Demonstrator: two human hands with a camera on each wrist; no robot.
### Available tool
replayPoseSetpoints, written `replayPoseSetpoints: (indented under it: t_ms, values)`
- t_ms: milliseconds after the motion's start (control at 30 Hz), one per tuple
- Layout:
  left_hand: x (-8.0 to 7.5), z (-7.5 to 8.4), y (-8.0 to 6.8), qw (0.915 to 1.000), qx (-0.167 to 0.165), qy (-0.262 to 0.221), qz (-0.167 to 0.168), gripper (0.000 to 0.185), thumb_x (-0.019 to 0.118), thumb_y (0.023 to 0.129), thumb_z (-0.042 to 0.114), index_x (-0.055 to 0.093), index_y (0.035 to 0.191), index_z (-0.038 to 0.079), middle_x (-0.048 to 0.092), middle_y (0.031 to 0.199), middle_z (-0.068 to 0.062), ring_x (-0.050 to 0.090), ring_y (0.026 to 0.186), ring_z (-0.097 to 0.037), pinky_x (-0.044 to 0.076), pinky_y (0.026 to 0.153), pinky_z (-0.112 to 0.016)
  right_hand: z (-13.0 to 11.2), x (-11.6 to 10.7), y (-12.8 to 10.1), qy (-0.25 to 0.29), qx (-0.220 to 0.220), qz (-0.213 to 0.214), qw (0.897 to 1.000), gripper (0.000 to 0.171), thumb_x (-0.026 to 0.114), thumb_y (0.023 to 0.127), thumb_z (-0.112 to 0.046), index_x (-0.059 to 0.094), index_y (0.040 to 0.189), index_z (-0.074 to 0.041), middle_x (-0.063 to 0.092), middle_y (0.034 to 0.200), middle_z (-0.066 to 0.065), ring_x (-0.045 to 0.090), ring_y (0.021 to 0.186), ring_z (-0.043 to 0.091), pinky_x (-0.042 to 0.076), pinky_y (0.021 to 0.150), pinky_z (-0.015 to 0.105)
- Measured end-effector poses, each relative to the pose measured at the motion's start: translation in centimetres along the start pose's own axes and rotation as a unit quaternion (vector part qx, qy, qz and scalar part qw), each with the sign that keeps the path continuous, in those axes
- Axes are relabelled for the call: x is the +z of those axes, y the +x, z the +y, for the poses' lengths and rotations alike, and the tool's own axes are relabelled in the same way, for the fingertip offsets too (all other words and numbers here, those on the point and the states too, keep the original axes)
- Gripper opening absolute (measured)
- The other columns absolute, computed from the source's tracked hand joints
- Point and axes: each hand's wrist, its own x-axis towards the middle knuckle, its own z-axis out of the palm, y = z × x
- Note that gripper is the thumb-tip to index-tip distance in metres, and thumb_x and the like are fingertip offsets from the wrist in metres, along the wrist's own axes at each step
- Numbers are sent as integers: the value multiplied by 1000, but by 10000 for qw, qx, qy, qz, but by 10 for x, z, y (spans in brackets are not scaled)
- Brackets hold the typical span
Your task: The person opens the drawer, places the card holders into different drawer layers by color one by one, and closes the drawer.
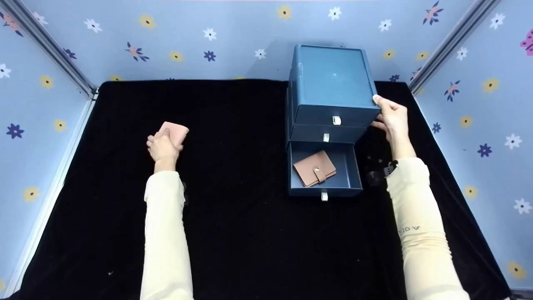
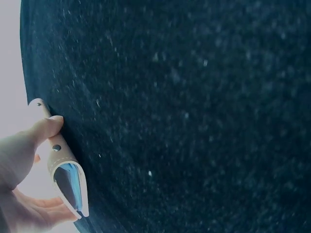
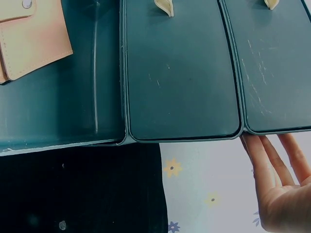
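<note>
My left hand point(image 1: 163, 147) grips a pale pink card holder point(image 1: 176, 131) over the left part of the black cloth. In the left wrist view the thumb lies on the studded spine of the card holder point(image 2: 60, 154), and bluish sleeves show at its end. My right hand point(image 1: 393, 118) touches the right side of a blue drawer unit point(image 1: 335, 77), thumb on the top edge, fingers extended against the side wall. The bottom drawer point(image 1: 343, 168) is pulled out. In it lies a tan wallet point(image 1: 312, 168) with a snap strap, tilted.
The upper drawers point(image 1: 314, 114) are closed, each with a small pale pull tab. Black cloth point(image 1: 233, 233) covers the table. Flowered blue panels point(image 1: 233, 37) stand at the back and both sides, with the unit near the back one.
</note>
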Motion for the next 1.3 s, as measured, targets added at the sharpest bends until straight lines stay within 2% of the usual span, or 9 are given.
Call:
replayPoseSetpoints:
  t_ms: [300,500,700,967,1100,1300]
  values:
    - [1,14,-13,9985,301,-149,421,62,73,71,17,46,125,5,33,118,-37,34,109,-48,34,88,-54,0,1,-1,78,-10,-16,10000,33,76,69,-25,68,95,-7,62,87,4,64,67,15,52,55,28]
    - [1,29,-25,9964,588,-257,546,63,75,68,16,49,124,5,34,115,-37,38,106,-48,39,83,-54,-2,1,-2,94,30,16,9999,40,76,69,-25,66,102,-6,60,92,5,64,67,15,52,55,27]
    - [0,43,-39,9947,851,-367,456,64,74,69,15,48,126,6,35,115,-35,38,106,-46,42,79,-53,-2,1,-3,54,27,-15,10000,41,76,69,-25,65,104,-5,61,88,4,64,66,14,52,55,27]
    - [-4,60,-61,9901,1240,-516,409,65,75,68,14,49,127,6,37,117,-33,37,106,-44,42,80,-52,-2,1,-4,-93,21,16,10000,45,75,69,-28,64,107,-5,60,91,5,64,66,14,52,55,27]
    - [-6,70,-73,9878,1430,-508,362,67,76,67,15,48,127,7,36,119,-32,37,107,-44,44,78,-51,-2,1,-3,-111,35,38,9999,49,75,69,-28,62,110,-4,61,86,4,64,66,14,52,55,27]
    - [-7,85,-92,9829,1762,-444,283,67,76,66,16,49,127,8,37,119,-31,38,106,-42,46,73,-50,-1,1,-2,-89,-5,10,10000,46,76,69,-28,64,106,-5,62,85,3,64,66,14,52,54,27]
